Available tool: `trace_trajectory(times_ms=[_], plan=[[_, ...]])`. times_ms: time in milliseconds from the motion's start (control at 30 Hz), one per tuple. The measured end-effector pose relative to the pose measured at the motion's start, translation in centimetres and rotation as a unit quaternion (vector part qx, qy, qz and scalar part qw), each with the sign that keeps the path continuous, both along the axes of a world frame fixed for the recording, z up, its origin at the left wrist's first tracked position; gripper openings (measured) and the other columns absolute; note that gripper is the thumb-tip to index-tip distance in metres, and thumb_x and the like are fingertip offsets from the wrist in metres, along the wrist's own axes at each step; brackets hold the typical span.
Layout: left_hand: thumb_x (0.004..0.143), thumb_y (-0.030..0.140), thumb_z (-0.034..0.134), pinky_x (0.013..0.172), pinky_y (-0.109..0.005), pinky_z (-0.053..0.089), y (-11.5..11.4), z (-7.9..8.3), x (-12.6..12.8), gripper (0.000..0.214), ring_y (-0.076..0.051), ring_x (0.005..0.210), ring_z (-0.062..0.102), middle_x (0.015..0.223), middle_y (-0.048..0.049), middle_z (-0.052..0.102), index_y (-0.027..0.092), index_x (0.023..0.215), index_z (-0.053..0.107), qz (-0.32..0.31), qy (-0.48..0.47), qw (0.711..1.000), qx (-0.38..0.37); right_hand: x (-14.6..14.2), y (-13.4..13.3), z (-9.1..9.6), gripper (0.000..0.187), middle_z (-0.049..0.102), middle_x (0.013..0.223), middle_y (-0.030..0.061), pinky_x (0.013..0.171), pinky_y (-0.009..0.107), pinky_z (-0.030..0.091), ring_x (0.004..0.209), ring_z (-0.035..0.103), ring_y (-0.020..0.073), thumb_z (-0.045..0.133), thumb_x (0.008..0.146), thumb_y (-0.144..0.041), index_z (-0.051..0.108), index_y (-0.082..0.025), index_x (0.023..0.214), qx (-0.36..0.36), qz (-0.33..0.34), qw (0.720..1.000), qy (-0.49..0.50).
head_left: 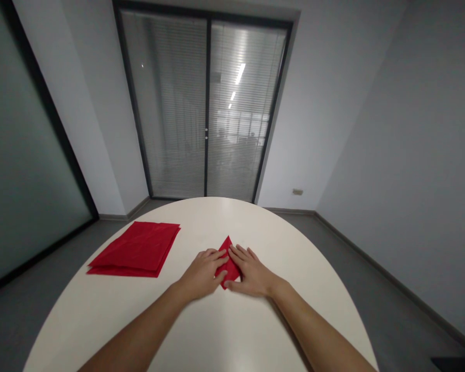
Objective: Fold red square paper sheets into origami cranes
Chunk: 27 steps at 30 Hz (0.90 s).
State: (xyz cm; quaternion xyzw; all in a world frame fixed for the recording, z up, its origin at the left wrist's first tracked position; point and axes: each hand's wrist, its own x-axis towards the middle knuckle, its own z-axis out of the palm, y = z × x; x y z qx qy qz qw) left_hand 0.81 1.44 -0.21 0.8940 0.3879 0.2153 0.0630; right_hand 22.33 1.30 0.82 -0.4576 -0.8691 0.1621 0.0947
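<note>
A small piece of red paper (228,267), folded into a diamond shape, lies on the white table in front of me. My left hand (203,271) rests on its left side, fingers stretched across the paper and thumb apart near the lower corner. From the right, my right hand (253,274) lies flat with its fingertips on the paper's right side and its thumb by the lower corner. Both hands are open and press on the paper without gripping it. Parts of its left and right edges are hidden under the fingers.
To the left, a stack of larger red paper sheets (135,248) lies near the edge of the round white table (225,336). Beyond the table stands a dark-framed glazed panel with blinds (178,113). A wall socket (297,191) sits low on the wall.
</note>
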Motion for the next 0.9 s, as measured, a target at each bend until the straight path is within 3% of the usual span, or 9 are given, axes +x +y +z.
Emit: trace_trajectory(times_ms=[233, 433, 600, 767, 900], plan=[[0.093, 0.021, 0.054, 0.103, -0.043, 0.044, 0.0, -0.1, 0.1, 0.030, -0.023, 0.112, 0.061, 0.122, -0.0056, 0.070, 0.023, 0.119, 0.069, 0.001, -0.028, 0.999, 0.016, 1.6, 0.5, 0.5, 0.088, 0.034, 0.159, 0.0137, 0.120, 0.059, 0.017, 0.149, 0.023, 0.0378, 0.060, 0.083, -0.068, 0.038, -0.021, 0.153, 0.011, 0.026, 0.999, 0.022], [0.091, 0.040, 0.060, 0.109, -0.048, 0.038, -0.9, 0.9, 0.3, 0.039, -0.027, 0.123, 0.058, 0.128, -0.0091, 0.068, 0.021, 0.125, 0.065, -0.007, -0.002, 1.000, 0.017, 2.3, 1.0, 0.7, 0.072, 0.055, 0.143, 0.0167, 0.115, 0.050, 0.034, 0.136, 0.046, 0.0343, 0.070, 0.080, -0.054, 0.057, -0.016, 0.140, 0.076, 0.053, 0.994, 0.062], [0.093, 0.029, 0.056, 0.104, -0.046, 0.044, -0.9, 0.9, 0.4, 0.031, -0.027, 0.120, 0.057, 0.129, -0.0074, 0.068, 0.022, 0.121, 0.067, 0.014, 0.005, 0.999, 0.028, 2.2, 0.8, 1.1, 0.060, 0.061, 0.138, 0.0144, 0.110, 0.044, 0.042, 0.129, 0.054, 0.0308, 0.071, 0.081, -0.044, 0.062, -0.017, 0.134, 0.088, 0.054, 0.992, 0.079], [0.092, 0.031, 0.058, 0.107, -0.047, 0.042, -0.7, 0.4, 0.2, 0.032, -0.027, 0.118, 0.059, 0.128, -0.0088, 0.067, 0.021, 0.122, 0.065, 0.004, -0.010, 0.999, 0.035, 2.0, 0.5, 2.1, 0.031, 0.070, 0.124, 0.0092, 0.102, 0.039, 0.047, 0.116, 0.062, 0.0262, 0.059, 0.089, -0.031, 0.073, -0.022, 0.116, 0.102, 0.066, 0.990, 0.072], [0.089, 0.034, 0.063, 0.106, -0.047, 0.044, -0.6, 0.1, 0.1, 0.033, -0.028, 0.119, 0.060, 0.130, -0.0107, 0.066, 0.019, 0.119, 0.066, 0.011, -0.013, 0.999, 0.034, 1.5, 0.2, 2.6, 0.026, 0.075, 0.107, 0.0056, 0.094, 0.034, 0.049, 0.101, 0.067, 0.0222, 0.050, 0.094, -0.025, 0.075, -0.023, 0.102, 0.095, 0.084, 0.989, 0.070]])
